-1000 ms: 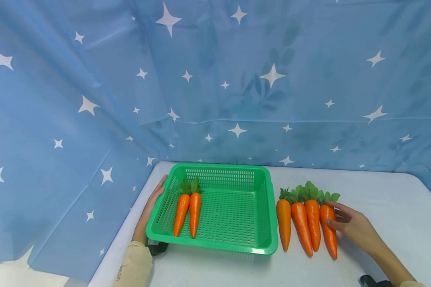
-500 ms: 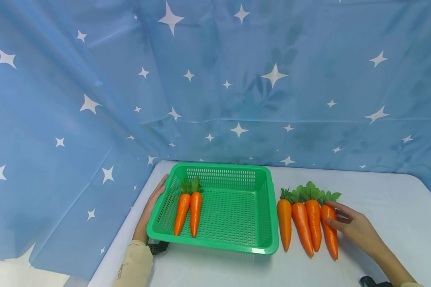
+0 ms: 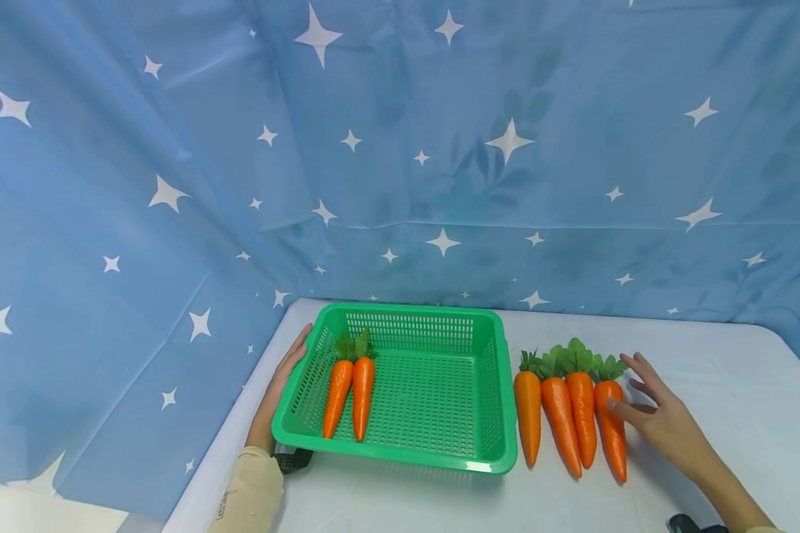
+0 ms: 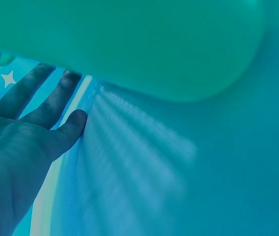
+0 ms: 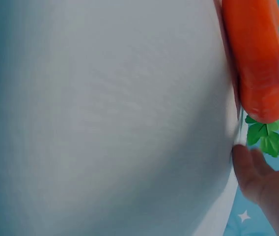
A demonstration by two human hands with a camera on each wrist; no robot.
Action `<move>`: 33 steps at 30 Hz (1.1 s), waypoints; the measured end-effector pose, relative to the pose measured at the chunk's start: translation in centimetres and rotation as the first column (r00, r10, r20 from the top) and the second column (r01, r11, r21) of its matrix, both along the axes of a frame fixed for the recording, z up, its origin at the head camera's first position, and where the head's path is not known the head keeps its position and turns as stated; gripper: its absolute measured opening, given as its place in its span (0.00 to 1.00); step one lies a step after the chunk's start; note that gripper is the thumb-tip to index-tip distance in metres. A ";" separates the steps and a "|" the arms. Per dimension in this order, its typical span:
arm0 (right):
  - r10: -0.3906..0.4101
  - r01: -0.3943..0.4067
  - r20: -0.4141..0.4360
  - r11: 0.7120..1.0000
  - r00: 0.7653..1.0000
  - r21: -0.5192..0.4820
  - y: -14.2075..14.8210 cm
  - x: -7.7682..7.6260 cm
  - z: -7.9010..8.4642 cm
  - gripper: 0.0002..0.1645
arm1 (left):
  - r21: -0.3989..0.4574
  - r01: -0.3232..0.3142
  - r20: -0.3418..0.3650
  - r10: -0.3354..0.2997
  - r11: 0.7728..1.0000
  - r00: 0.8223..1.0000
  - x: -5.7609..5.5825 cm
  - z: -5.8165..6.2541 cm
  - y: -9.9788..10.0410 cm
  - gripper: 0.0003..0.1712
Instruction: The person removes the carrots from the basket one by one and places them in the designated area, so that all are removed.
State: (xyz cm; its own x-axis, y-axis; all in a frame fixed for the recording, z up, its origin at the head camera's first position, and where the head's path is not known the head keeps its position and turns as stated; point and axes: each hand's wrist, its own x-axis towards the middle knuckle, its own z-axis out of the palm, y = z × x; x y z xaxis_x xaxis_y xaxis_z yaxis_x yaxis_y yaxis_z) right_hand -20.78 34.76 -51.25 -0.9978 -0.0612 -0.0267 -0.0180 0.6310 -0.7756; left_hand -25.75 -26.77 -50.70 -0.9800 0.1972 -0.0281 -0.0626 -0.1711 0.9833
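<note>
A green plastic basket [image 3: 410, 309] stands on the white table, with two orange carrots with green tops, one carrot [image 3: 337, 398] beside the other [image 3: 363, 400], lying at its left side. My left hand [image 3: 278, 385] lies along the outside of the basket's left wall; its fingers look extended in the left wrist view. Right of the basket, several carrots lie in a row. At the rightmost carrot [image 3: 611, 433], my right hand [image 3: 663, 422] has its fingers spread, the thumb tip close to the carrot's side. In the right wrist view, the hand [image 5: 262, 189] appears apart from the carrot [image 5: 257, 64].
The row's other carrots include an amber one [image 3: 528, 418] by the basket's right wall, then two more [image 3: 560, 422] close together. A white table [image 3: 720, 385] lies beneath everything. A blue star-patterned cloth [image 3: 400, 185] hangs behind and to the left.
My right hand's fingers have lifted off the top of the rightmost carrot and spread wider. The left hand, basket and carrots stay in place.
</note>
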 end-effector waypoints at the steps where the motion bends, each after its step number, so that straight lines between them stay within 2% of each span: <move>1: -0.009 0.009 -0.001 1.000 1.000 -0.002 0.0 -0.1 0.1 0.54 | 0.002 -0.001 0.000 0.001 1.000 1.000 0.0 0.0 0.0 0.37; 7: -0.043 0.042 -0.035 0.999 0.998 -0.014 -0.2 -0.5 1.1 0.56 | -0.010 -0.003 -0.004 0.003 1.000 1.000 -0.1 -0.1 -0.1 0.37; 15: -0.039 0.035 -0.129 0.999 0.991 -0.028 -0.8 -0.9 2.2 0.54 | -0.011 0.002 -0.012 -0.002 1.000 1.000 -0.2 -0.1 -0.1 0.38; 20: -0.036 0.032 -0.148 0.999 0.988 -0.028 -1.4 -1.4 3.0 0.53 | -0.021 0.002 -0.012 -0.002 1.000 1.000 -0.2 0.0 -0.1 0.38; 33: 0.049 -0.068 -0.176 0.992 0.983 -0.102 -4.8 -2.7 6.0 0.48 | -0.015 -0.001 -0.014 0.001 1.000 1.000 -0.2 -0.2 -0.1 0.38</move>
